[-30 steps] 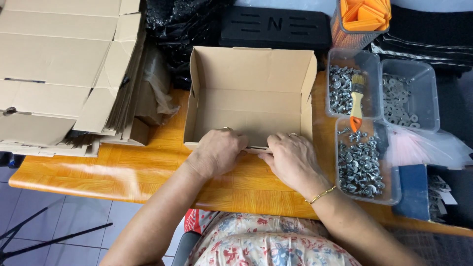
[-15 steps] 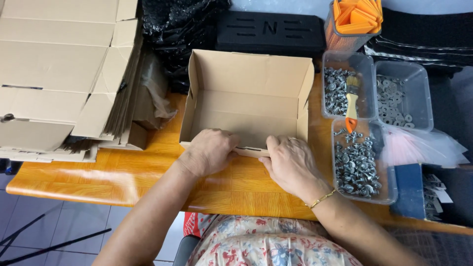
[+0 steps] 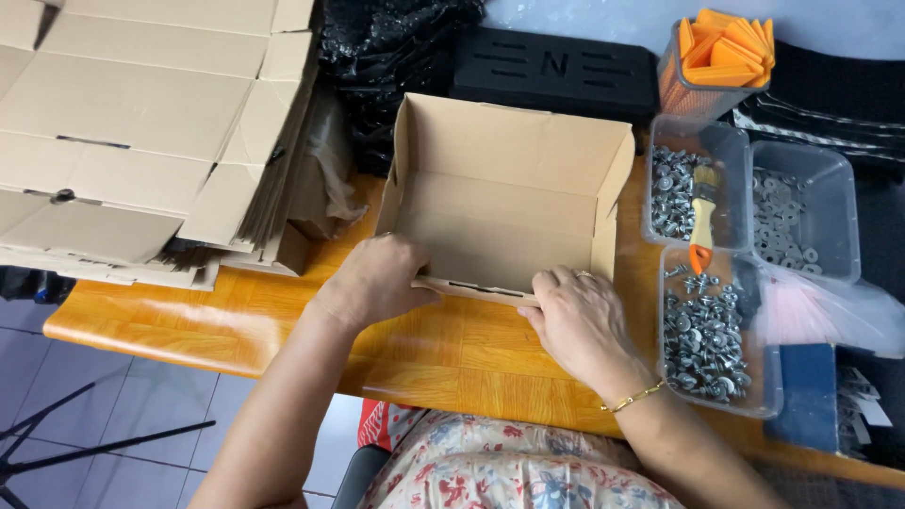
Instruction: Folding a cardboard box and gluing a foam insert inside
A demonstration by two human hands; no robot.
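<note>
An open brown cardboard box (image 3: 509,188) stands on the orange wooden table (image 3: 452,349), its near flap folded low toward me. My left hand (image 3: 377,278) grips the left end of that flap. My right hand (image 3: 580,320), with a thin gold bracelet at the wrist, presses on the flap's right end. Both hands rest on the box's front edge; the inside of the box is bare.
A tall stack of flat cardboard blanks (image 3: 132,141) lies at the left. Clear plastic tubs of screws (image 3: 707,339) and washers (image 3: 797,212) sit at the right, with an orange-handled tool (image 3: 700,231), an orange container (image 3: 721,57) and black parts (image 3: 556,66) behind.
The view has shifted a little. Both hands have stayed on the front flap, pressing it down and slightly toward me.
</note>
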